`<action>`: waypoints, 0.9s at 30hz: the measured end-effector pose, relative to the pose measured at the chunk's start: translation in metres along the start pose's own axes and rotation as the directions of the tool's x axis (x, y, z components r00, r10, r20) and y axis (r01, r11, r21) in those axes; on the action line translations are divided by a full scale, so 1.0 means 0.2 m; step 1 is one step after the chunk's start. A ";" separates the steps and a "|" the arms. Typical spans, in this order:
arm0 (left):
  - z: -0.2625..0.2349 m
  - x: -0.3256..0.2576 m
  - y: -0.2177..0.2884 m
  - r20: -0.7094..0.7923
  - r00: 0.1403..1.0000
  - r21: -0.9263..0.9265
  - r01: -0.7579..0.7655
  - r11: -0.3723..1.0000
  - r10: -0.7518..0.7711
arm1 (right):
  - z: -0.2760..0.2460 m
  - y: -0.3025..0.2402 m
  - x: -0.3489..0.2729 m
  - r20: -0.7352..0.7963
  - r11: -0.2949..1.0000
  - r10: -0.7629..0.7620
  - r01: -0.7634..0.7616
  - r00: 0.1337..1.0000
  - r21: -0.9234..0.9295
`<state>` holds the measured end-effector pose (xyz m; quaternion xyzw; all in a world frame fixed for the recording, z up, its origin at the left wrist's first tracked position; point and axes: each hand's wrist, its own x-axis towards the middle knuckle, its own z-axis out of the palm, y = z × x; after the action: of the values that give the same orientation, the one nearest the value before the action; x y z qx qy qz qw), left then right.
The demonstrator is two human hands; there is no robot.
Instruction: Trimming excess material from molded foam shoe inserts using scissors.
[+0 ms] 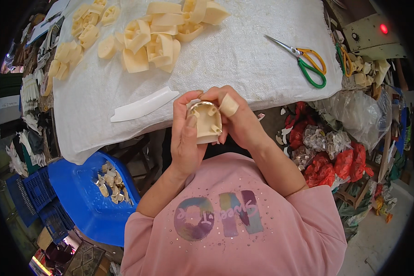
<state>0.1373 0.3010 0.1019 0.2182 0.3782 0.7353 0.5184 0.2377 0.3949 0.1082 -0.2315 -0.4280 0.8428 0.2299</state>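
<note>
A cream plastic shell part, rounded at one end with a shiny silvery rim and small posts inside, is held up in front of my chest. My left hand grips its left side, thumb over the edge. On the other side, my right hand closes around the far rim and right edge. A pale band is wrapped around one right finger. Just beyond my left hand, a curved white strip lies on the white cloth. The fingers behind the part are hidden.
Piled cream plastic parts cover the table's far left. Scissors with green and yellow handles lie at right. A blue basin holding silvery pieces stands lower left. Red plastic bags sit at right below the table.
</note>
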 end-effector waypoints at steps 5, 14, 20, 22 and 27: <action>0.03 -0.01 0.00 0.043 0.999 0.089 -0.025 0.996 0.022 | 0.02 -0.02 0.00 0.059 0.999 0.049 -0.048 0.997 -0.022; 0.01 0.02 0.05 0.049 0.987 -0.110 0.159 0.981 -0.155 | 0.02 -0.02 -0.01 0.007 0.969 -0.039 0.039 0.999 -0.245; 0.00 0.02 0.06 0.085 0.984 -0.341 0.179 0.923 -0.160 | 0.00 -0.03 0.00 0.067 0.981 -0.016 0.028 0.998 -0.192; 0.00 0.02 0.07 0.086 0.981 -0.350 0.191 0.917 -0.172 | 0.01 -0.03 0.00 0.064 0.984 -0.010 0.021 0.998 -0.177; -0.01 0.02 0.06 0.090 0.978 -0.390 0.207 0.897 -0.187 | 0.00 -0.02 0.00 0.076 0.987 -0.014 0.026 0.997 -0.155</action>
<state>0.1266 0.3022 0.1099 0.0875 0.2279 0.7347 0.6329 0.2381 0.3971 0.1107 -0.2127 -0.5035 0.8124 0.2034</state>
